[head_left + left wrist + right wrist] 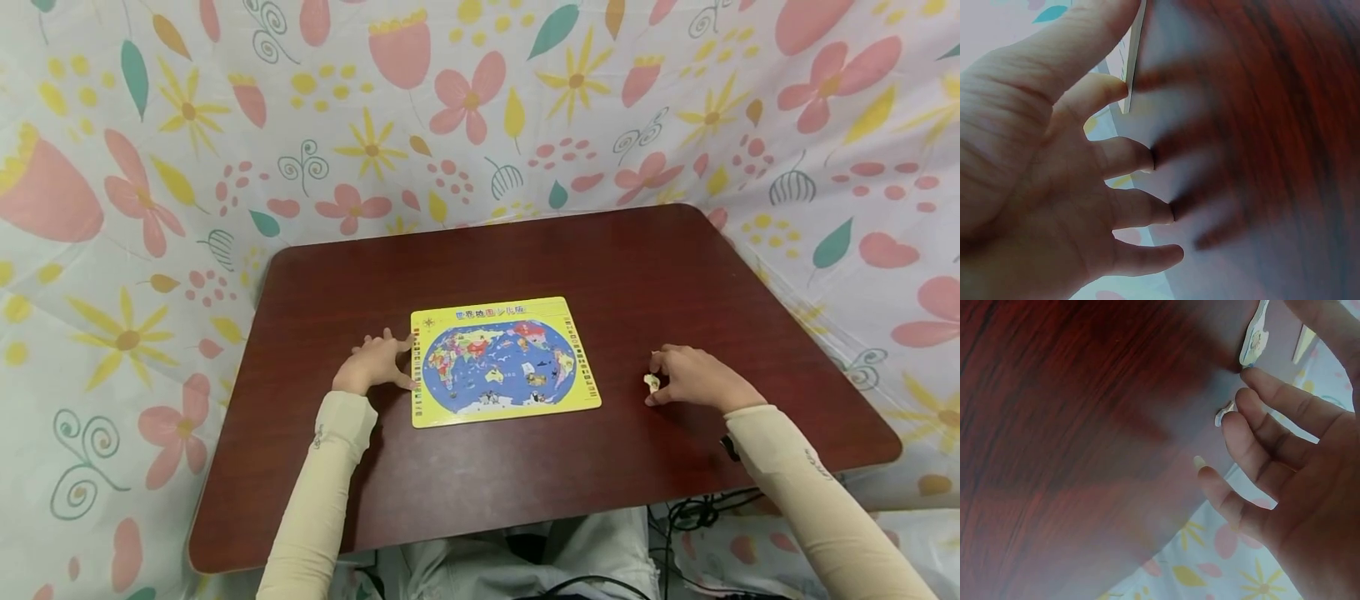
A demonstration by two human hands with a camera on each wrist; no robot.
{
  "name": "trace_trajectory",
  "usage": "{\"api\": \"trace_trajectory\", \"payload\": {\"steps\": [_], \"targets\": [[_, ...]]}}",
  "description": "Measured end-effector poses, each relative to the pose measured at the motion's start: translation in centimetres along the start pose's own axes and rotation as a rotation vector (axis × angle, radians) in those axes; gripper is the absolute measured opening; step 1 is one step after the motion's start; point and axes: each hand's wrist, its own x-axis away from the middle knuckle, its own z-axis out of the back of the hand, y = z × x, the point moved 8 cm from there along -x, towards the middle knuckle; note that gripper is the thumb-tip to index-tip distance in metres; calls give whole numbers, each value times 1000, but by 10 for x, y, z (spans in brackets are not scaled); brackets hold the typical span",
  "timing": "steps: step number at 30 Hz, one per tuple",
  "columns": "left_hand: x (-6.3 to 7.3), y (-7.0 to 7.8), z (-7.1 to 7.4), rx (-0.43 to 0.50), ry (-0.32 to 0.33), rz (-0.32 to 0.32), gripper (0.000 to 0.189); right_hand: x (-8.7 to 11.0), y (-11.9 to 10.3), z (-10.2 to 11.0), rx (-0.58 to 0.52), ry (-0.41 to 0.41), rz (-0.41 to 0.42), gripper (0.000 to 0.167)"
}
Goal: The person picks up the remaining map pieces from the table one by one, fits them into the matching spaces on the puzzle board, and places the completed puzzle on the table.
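Observation:
A yellow world-map puzzle board (581,400) with a blue oval map lies flat on the brown table. At its left edge is my left hand (372,363), fingers spread and thumb and index fingertips touching the edge; in the left wrist view the board (1127,75) appears as a thin strip beside the index finger. Farther right on the table, my right hand (693,377) pinches a small pale puzzle piece (651,382) between thumb and fingers. The right wrist view shows this piece (1255,340) at the index fingertip, and a smaller pale piece (1224,414) by the middle fingertip.
The dark brown table (480,475) has rounded corners, and its front edge is close to the person's lap. A flower-printed cloth (480,125) hangs behind and at both sides. Black cables (697,512) run below the table's front right edge.

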Motion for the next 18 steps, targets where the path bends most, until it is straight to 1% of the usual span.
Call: {"api": "trace_trajectory", "payload": {"steps": [5, 11, 15, 18], "targets": [[-1, -2, -2, -4, -3, -3, 98, 0, 0, -1, 1, 18, 12, 37], [-2, -3, -2, -12, 4, -5, 98, 2, -4, 2, 39, 58, 42, 33], [-3, -4, -2, -10, -1, -3, 99, 0, -10, 5, 79, 85, 73, 29], [-4, -5, -2, -12, 5, -2, 98, -4, -16, 7, 99, 104, 90, 28]]}}
